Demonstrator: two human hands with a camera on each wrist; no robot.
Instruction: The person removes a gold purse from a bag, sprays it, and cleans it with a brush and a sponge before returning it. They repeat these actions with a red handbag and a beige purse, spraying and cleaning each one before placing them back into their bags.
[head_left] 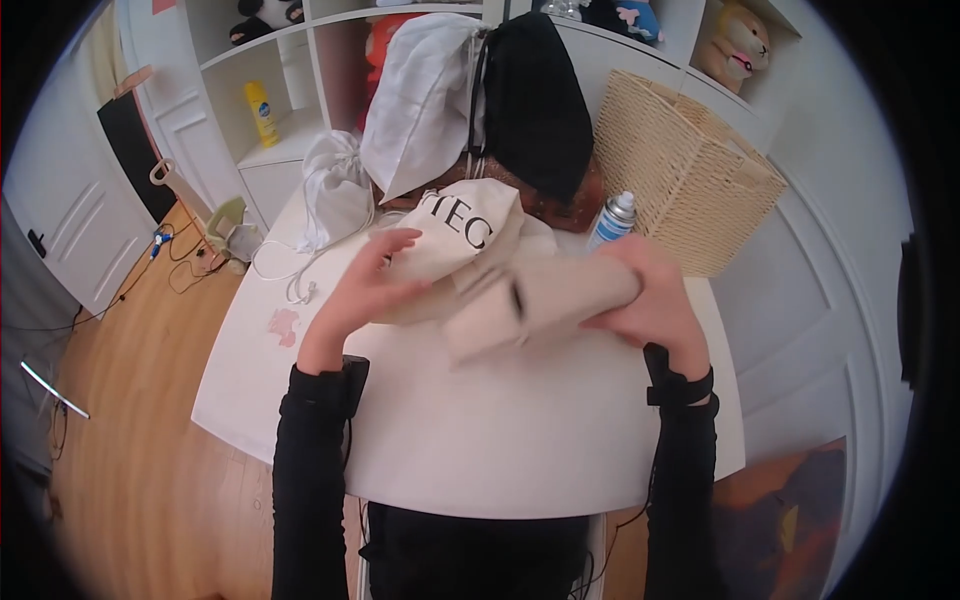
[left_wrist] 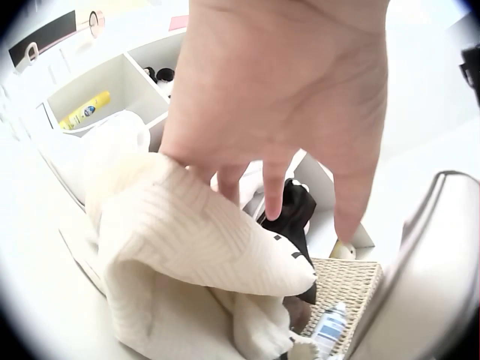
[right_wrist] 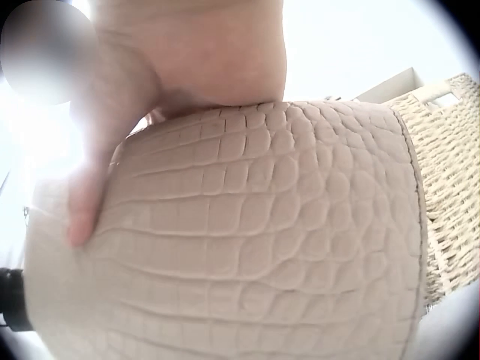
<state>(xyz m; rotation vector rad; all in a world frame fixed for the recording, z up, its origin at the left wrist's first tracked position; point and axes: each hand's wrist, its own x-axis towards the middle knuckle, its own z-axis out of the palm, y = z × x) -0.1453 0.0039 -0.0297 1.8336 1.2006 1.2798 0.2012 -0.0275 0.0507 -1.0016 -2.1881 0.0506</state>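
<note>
A beige bag with a crocodile-like texture [right_wrist: 262, 217] is gripped by the right hand [head_left: 655, 300], thumb on one face; in the head view the bag [head_left: 560, 300] is blurred and tilted above the table. The left hand [head_left: 365, 285] is raised with fingers apart, beside a cream cloth bag with black letters [head_left: 460, 225]. In the left wrist view the left hand [left_wrist: 277, 97] has its fingers extended above the cream cloth [left_wrist: 195, 232], whose inside shows a quilted pattern. Whether any left finger touches the cloth is not clear.
Behind stand a white drawstring bag [head_left: 420, 95], a black bag [head_left: 535, 110] and a wicker basket [head_left: 680, 165]. A spray can [head_left: 613, 220] is near the right hand. A small white pouch [head_left: 335, 190] lies on the table's [head_left: 520, 440] left side.
</note>
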